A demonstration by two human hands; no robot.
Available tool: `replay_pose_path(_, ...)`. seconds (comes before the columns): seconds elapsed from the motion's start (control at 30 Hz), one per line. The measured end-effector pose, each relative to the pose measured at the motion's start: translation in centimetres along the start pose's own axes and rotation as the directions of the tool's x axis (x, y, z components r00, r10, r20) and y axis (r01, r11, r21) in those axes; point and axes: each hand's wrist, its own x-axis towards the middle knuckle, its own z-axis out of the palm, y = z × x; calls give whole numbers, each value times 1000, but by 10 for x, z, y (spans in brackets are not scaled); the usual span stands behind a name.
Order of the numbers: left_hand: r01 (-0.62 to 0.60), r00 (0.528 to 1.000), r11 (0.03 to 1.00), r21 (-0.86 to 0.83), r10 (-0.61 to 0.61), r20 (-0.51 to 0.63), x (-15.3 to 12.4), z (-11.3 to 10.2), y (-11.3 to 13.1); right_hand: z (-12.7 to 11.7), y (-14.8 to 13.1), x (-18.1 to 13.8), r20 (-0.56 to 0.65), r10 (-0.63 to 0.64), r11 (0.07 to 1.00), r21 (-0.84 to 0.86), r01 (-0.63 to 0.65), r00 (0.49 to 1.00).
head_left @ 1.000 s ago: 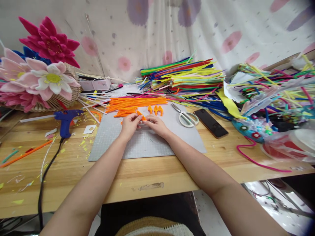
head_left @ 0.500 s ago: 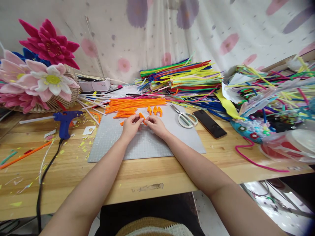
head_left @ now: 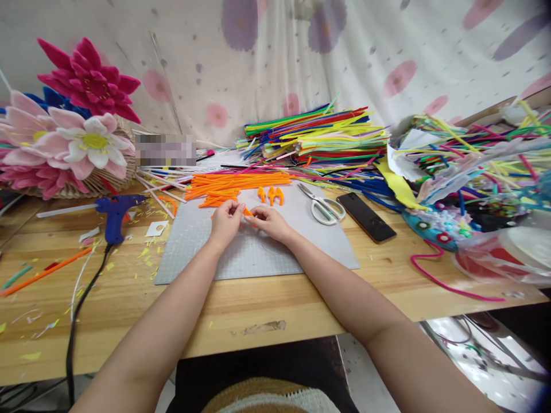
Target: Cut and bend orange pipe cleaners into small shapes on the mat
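Over the grey cutting mat [head_left: 189, 258], a short bent orange pipe cleaner [head_left: 247, 212] is held between my two hands. My left hand [head_left: 226, 223] is closed in a pinch at its left side. My right hand [head_left: 270, 222] pinches it from the right, and the fingers cover most of it. Just beyond lie several small folded orange pieces [head_left: 271, 195]. Behind my left hand are short orange pipe cleaners [head_left: 217, 198], with a pile of longer orange ones [head_left: 241, 180] farther back. White-handled scissors [head_left: 322, 207] rest partly opened on the mat's right side.
A phone [head_left: 365, 217] lies right of the scissors. At left stand a blue glue gun [head_left: 114, 215] with a black cord and fuzzy flowers [head_left: 92, 140]. Bundles of coloured pipe cleaners [head_left: 318, 135] line the back. A plastic-wrapped tub [head_left: 508, 252] sits far right.
My left hand has shifted slightly left and turned, and the orange pipe cleaner now sits lower between the fingertips. My right hand has stayed nearly in place.
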Motion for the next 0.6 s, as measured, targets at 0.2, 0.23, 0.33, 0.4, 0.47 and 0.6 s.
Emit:
replay_pose_path(0.2, 26, 978, 1000, 12, -28, 208, 4, -9, 0, -5, -3, -2, 57, 72, 997, 35, -74, 996)
replay_pose_path(0.23, 57, 968, 998, -5, -54, 245, 4, -10, 1, -6, -3, -1, 49, 69, 997, 12, -70, 996)
replay_pose_path(0.33, 186, 938, 978, -89, -150, 311, 3, -12, 5, -11, -1, 2, 14, 40, 999, -35, -39, 999)
replay_pose_path(0.4, 233, 927, 964, -129, -180, 328, 2, -12, 7, -13, 0, 3, 31, 30, 999, -19, -30, 999)
replay_pose_path(0.47, 257, 920, 954, -153, -193, 342, 1, -11, 9, -13, 0, 4, 58, 17, 1000, 19, -18, 998)
replay_pose_path(0.6, 295, 908, 937, -185, -215, 359, 0, -9, 10, -12, -4, 2, 66, 13, 995, 102, -19, 998)
